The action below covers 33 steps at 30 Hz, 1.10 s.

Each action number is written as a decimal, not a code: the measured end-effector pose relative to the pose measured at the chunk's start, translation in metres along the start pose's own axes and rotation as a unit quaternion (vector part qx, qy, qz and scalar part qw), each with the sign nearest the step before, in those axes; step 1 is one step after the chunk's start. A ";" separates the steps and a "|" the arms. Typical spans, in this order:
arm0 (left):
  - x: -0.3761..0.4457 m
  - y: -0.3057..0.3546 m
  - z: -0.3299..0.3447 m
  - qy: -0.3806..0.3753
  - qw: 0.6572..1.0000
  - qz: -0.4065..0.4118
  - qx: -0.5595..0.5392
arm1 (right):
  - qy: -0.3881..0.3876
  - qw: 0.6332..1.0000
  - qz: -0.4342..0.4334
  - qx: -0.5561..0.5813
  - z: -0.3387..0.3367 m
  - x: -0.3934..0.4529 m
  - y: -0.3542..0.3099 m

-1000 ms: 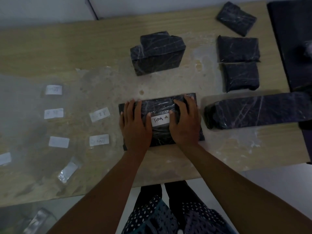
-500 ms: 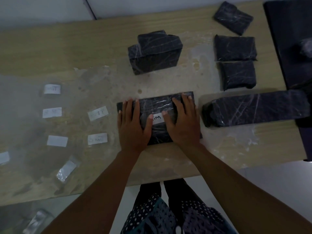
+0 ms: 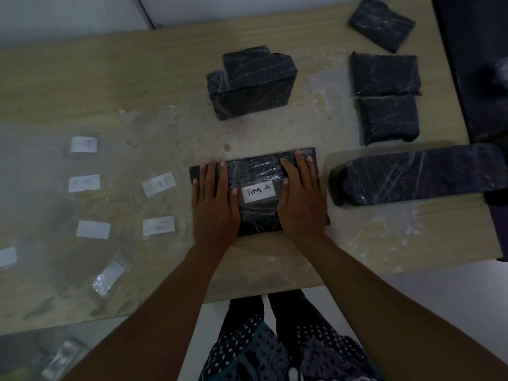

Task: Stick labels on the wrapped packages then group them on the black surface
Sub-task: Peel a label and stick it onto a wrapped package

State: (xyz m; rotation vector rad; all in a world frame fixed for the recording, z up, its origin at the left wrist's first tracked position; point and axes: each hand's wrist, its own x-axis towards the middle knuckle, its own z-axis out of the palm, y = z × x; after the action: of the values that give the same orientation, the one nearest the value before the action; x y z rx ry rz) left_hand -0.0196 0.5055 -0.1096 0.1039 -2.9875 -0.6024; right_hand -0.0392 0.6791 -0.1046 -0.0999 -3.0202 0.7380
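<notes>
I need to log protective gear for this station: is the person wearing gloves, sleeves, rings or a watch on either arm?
None that I can see. The left hand and right hand are both bare, with no gloves, and both forearms are uncovered right to the frame edge, so no sleeves show. I see no watch, bracelet or ring, though the dim light could hide a thin band. Fingernails look short and unpainted.

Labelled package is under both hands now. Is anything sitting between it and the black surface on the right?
Yes. The long wrapped package lies directly right of the labelled package, stretching across to the black surface, with its far end reaching the surface's edge. Both hands rest flat on the labelled package.
</notes>
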 end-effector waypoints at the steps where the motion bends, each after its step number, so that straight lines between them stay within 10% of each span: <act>1: 0.000 0.000 -0.001 -0.002 1.000 0.001 -0.003 | 0.000 1.000 0.001 0.006 -0.001 0.000 0.000; 33: -0.002 -0.001 -0.008 -0.042 0.999 0.012 -0.023 | -0.037 0.998 -0.043 0.013 -0.007 -0.004 0.011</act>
State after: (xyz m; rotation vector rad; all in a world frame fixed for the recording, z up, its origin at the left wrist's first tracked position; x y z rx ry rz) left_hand -0.0167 0.5018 -0.1029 0.0389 -3.0485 -0.6879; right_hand -0.0345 0.6920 -0.1042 0.0572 -3.0598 0.7908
